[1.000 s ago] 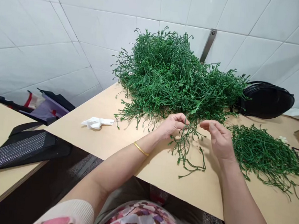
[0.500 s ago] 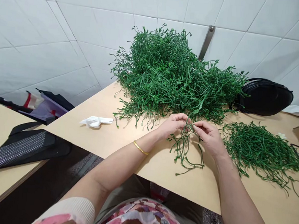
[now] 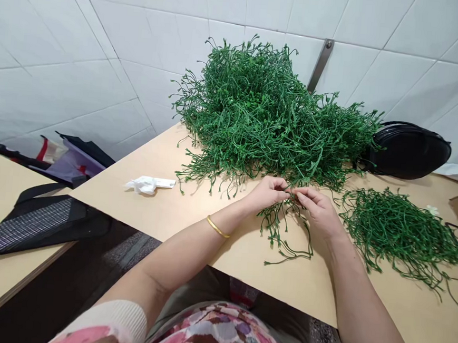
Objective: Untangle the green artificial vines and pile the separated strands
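A: What do your two hands have right now?

B: Your left hand (image 3: 270,192) is closed in a narrow pinch at the top of a loose green bunch (image 3: 273,223). Your right hand (image 3: 316,207) pinches just as narrowly there, its fingertips meeting the left's; which strand lies between them is too small to tell.

A: Where is that bunch?

B: In front of the large heap (image 3: 257,110), its stems trailing toward you over the tabletop (image 3: 242,252). Your fingers cover its upper end, so I cannot tell whether it is apart from the heap.

A: How far along are you, then?

B: I judge you are partway through this bunch: both your hands are on it, and its stems spread unevenly. To the right of the large heap, and nearer you, lies a smaller pile (image 3: 404,230) of similar green stems. It may be your finished share, but nothing shown confirms that.

A: And what is left for you?

B: Probably the large heap itself, which dwarfs the smaller pile and looks thoroughly tangled.
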A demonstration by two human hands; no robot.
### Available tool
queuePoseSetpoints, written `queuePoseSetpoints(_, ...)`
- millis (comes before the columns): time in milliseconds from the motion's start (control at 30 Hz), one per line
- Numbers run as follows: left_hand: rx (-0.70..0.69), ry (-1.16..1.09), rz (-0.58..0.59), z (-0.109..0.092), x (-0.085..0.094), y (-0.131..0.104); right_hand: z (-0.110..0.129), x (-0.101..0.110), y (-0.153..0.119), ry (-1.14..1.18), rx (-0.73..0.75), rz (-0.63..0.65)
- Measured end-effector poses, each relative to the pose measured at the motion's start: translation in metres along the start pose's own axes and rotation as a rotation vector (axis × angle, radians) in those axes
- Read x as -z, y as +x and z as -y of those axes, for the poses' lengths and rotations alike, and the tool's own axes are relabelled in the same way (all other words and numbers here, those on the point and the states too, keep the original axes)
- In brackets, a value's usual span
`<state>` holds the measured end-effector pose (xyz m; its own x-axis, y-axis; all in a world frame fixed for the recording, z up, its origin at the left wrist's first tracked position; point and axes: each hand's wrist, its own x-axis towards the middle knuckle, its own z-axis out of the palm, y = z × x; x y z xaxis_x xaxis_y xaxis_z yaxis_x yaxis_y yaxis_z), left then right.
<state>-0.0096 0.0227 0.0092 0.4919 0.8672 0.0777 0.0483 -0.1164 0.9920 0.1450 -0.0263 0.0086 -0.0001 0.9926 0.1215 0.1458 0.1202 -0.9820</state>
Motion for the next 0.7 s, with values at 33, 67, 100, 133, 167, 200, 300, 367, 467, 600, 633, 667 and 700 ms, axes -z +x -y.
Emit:
queuePoseSetpoints(33,-0.019,0.02,-0.008,-0.001,-0.001,-0.001,-0.001,0.0,0.001,-0.023,0.016,0.018)
queuePoseSetpoints(67,-0.04,0.035,-0.016,-0.002,-0.001,-0.001,-0.003,-0.001,0.001,-0.056,0.038,0.03)
queuePoseSetpoints(100,-0.06,0.048,-0.024,-0.002,-0.002,-0.002,-0.004,-0.001,0.002,-0.097,0.062,0.033)
queuePoseSetpoints(133,-0.073,0.059,-0.03,-0.002,-0.002,-0.002,-0.006,-0.001,0.003,-0.145,0.089,0.023)
queuePoseSetpoints(167,-0.08,0.068,-0.031,-0.002,-0.003,-0.002,-0.008,-0.001,0.003,-0.196,0.116,0.002)
queuePoseSetpoints(200,-0.08,0.075,-0.029,-0.002,-0.003,-0.003,-0.01,-0.001,0.003,-0.248,0.145,-0.024)
queuePoseSetpoints(300,-0.062,0.087,0.004,0.001,-0.005,-0.002,-0.012,-0.002,0.004,-0.386,0.223,-0.105)
queuePoseSetpoints(367,-0.053,0.083,0.022,0.003,-0.007,-0.002,-0.013,-0.002,0.004,-0.425,0.239,-0.145)
queuePoseSetpoints(467,-0.05,0.078,0.013,0.007,-0.01,0.001,-0.016,-0.004,0.007,-0.327,0.153,-0.17)
queuePoseSetpoints(600,-0.068,0.061,-0.009,0.013,-0.016,0.006,-0.025,-0.008,0.016,-0.024,0.028,-0.24)
queuePoseSetpoints(633,-0.073,0.056,-0.018,0.013,-0.017,0.007,-0.028,-0.009,0.019,0.008,0.022,-0.249)
queuePoseSetpoints(667,-0.076,0.053,-0.028,0.013,-0.018,0.007,-0.031,-0.01,0.022,0.017,0.024,-0.25)
queuePoseSetpoints(700,-0.076,0.055,-0.039,0.012,-0.02,0.007,-0.033,-0.01,0.024,0.011,0.032,-0.245)
